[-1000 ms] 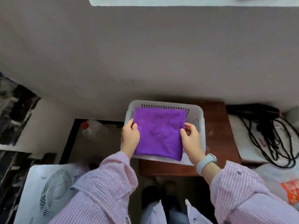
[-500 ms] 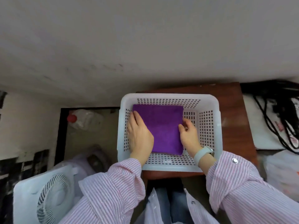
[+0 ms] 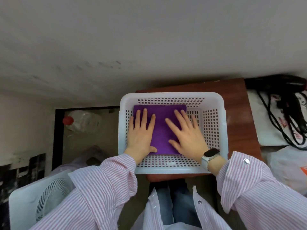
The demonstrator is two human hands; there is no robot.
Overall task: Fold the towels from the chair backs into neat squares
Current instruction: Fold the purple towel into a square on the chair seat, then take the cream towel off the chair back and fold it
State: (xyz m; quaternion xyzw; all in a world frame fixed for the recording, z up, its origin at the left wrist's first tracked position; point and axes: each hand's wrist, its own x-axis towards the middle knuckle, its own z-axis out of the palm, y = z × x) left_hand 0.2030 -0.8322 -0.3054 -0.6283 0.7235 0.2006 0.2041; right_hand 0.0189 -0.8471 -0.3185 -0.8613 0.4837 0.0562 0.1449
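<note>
Purple towel [image 3: 160,128], folded square, is pressed flat on the floor of the white basket [image 3: 214,130] by left hand [image 3: 141,135] and right hand [image 3: 187,135], fingers straight, apart. Stowing step judged complete; hands to be withdrawn next.

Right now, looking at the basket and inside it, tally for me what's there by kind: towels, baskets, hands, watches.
Purple towel: 1, folded, lying flat on the basket floor
White basket: 1, on the wooden table
Hands: 2, left hand and right hand, both flat on the towel
Watch: 1, on the right wrist
Total: 5
</note>
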